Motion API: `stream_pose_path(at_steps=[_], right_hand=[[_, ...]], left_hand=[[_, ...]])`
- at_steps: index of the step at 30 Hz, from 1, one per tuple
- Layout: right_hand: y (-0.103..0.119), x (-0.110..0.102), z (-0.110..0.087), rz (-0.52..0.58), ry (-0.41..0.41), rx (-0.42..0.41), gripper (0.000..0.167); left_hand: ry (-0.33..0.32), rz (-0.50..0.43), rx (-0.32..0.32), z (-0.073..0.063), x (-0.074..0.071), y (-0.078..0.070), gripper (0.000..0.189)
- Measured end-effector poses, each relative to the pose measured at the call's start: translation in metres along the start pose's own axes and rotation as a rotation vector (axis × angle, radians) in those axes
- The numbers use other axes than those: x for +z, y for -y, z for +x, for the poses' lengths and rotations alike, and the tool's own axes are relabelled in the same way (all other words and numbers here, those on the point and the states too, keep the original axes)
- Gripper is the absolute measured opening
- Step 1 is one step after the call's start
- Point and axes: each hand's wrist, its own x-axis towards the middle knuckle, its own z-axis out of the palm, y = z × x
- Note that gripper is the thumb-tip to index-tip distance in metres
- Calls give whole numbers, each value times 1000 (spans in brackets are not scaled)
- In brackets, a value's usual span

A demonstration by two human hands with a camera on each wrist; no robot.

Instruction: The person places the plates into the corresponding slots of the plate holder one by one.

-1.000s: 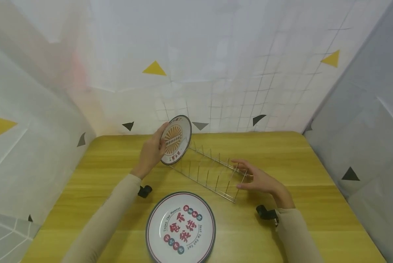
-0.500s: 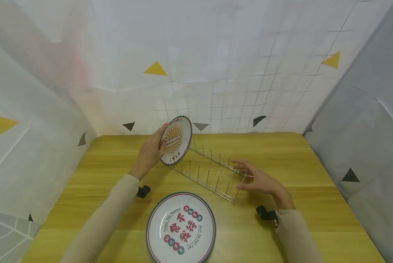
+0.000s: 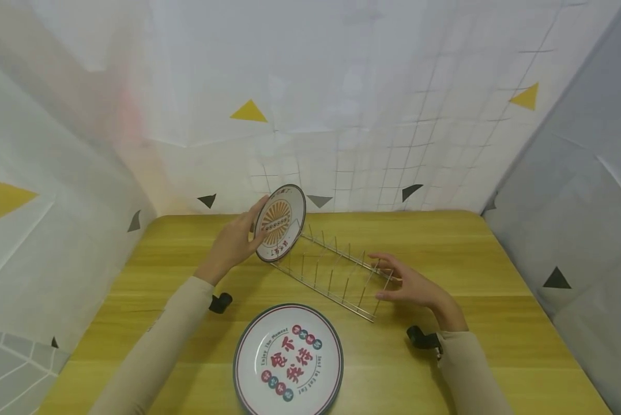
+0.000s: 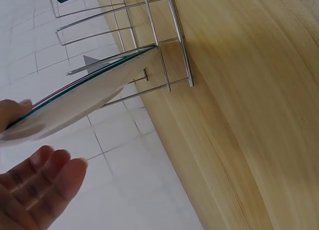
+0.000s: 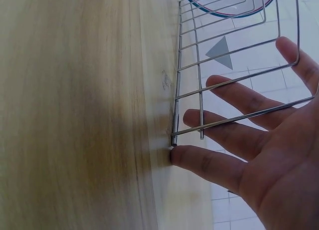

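A small plate (image 3: 278, 222) with an orange sunburst print stands tilted on edge at the left end of a wire dish rack (image 3: 336, 276). My left hand (image 3: 232, 239) is at its left rim. In the left wrist view, the thumb (image 4: 15, 113) touches the printed side, while the other visible fingers (image 4: 55, 177) lie apart from the plate's back. At the rack's right end, my right hand (image 3: 411, 282) spans the last wires with spread fingers. Those fingers (image 5: 229, 122) reach past the wires in the right wrist view; the thumb is out of sight there.
A larger white plate (image 3: 288, 360) with red lettering lies flat in front of the rack, its dark rim looking doubled underneath. Wooden tabletop (image 3: 497, 346) surrounds everything. A white sheet wall (image 3: 341, 144) rises behind the table, with more sheets on both sides.
My left hand has loosened from the small plate and shifted slightly down and left, its fingers spreading. The plate keeps its place in the rack. My right hand stays at the rack's end.
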Motion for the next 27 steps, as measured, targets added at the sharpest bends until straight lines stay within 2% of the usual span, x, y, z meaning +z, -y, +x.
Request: stream_pose_path(at_steps=[4, 6, 9, 14, 17, 20, 23, 27], right_hand=[[-5, 1, -1, 1, 1, 5, 86], [-6, 2, -2, 2, 4, 11, 86], [-7, 2, -2, 1, 5, 15, 86], [-3, 1, 0, -5, 2, 9, 85], [-2, 0, 2, -8, 6, 0, 85], [-2, -1, 2, -10, 6, 0, 85], [-3, -2, 2, -5, 3, 2, 87], [-5, -1, 2, 3, 1, 2, 88]], left_hand=[[35, 23, 0, 0, -1, 0, 89], [26, 52, 8, -2, -2, -2, 90], [-47, 107, 42, -8, -9, -6, 90], [-234, 152, 145, -21, -25, -14, 87], [-255, 120, 207, -29, -32, -16, 81], [-174, 63, 225, -39, -35, -17, 78], [-35, 2, 195, -50, -31, -17, 78], [182, -97, 137, -64, -21, -17, 75]])
